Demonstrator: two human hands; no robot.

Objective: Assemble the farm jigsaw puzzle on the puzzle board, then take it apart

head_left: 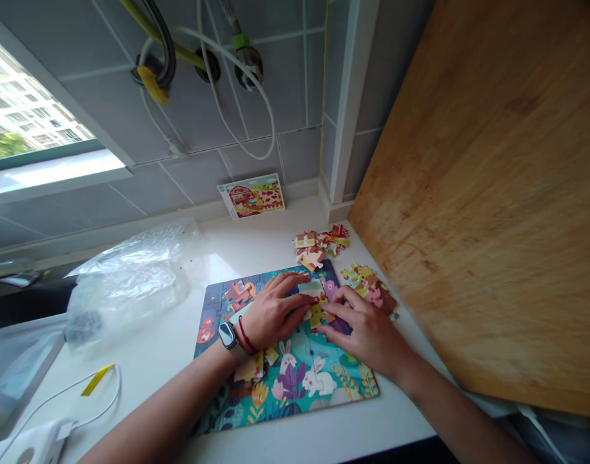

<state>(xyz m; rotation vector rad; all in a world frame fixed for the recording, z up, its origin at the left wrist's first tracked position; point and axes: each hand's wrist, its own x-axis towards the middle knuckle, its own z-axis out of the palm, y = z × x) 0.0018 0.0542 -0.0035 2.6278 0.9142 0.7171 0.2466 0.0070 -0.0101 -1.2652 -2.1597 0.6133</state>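
Note:
A colourful jigsaw puzzle board [295,380] with rabbits and flowers lies on the white counter. My left hand [270,312], with a watch and a red cord at the wrist, lies flat on the board with fingers stretched toward the upper middle. My right hand [362,325] rests beside it, fingertips pressing a yellow puzzle piece [318,314] on the board. Both hands meet over that piece.
Loose puzzle pieces [321,243] lie in a heap beyond the board, more pieces [369,287] to its right. A reference picture [251,195] leans on the tiled wall. A wooden board [492,193] stands at right. A clear plastic bag [130,277] and a white cable [77,393] lie left.

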